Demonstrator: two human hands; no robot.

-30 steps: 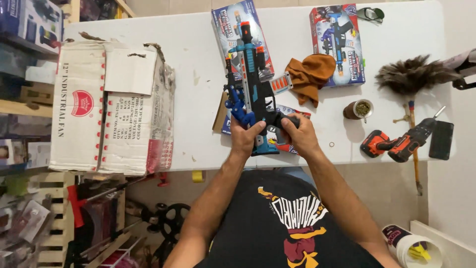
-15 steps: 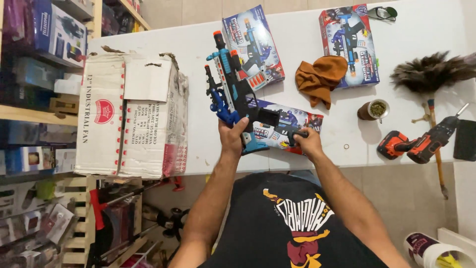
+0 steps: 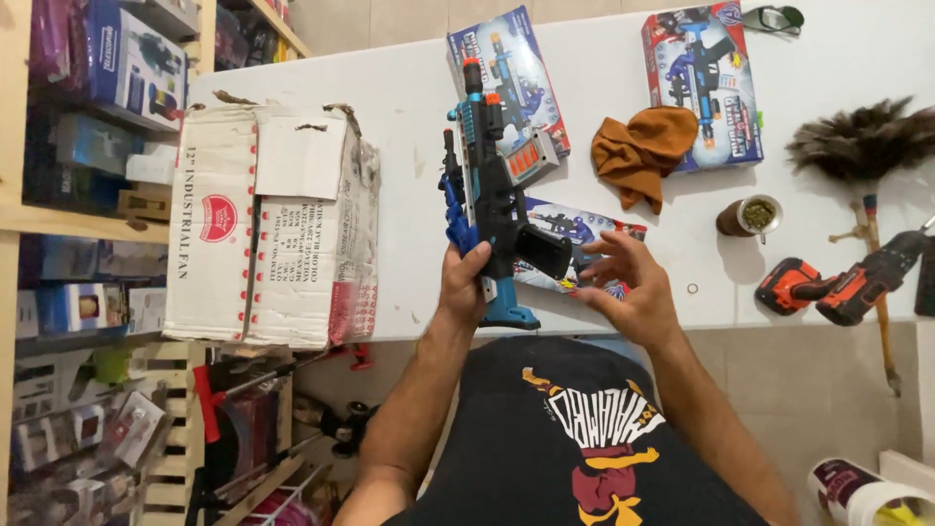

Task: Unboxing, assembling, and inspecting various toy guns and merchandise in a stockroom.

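My left hand (image 3: pixel 462 282) grips a black and blue toy blaster (image 3: pixel 495 191) with orange tips, holding it above the white table (image 3: pixel 409 88), barrel pointing away from me. My right hand (image 3: pixel 623 282) hovers open just right of the blaster's grip, fingers spread, over a flat toy box (image 3: pixel 575 234) lying on the table. Two more toy boxes lie further back: one (image 3: pixel 511 68) behind the blaster and one (image 3: pixel 703 83) to the right.
A large cardboard box (image 3: pixel 263 229) stands at the table's left end. A brown cloth (image 3: pixel 638 151), a small cup (image 3: pixel 745 216), a feather duster (image 3: pixel 862 146) and an orange-black drill (image 3: pixel 838 282) lie to the right. Shelves of boxed goods (image 3: pixel 88 146) fill the left side.
My right hand has let go of the blaster and opened beside it. My left hand keeps hold, with the blaster turned more upright.
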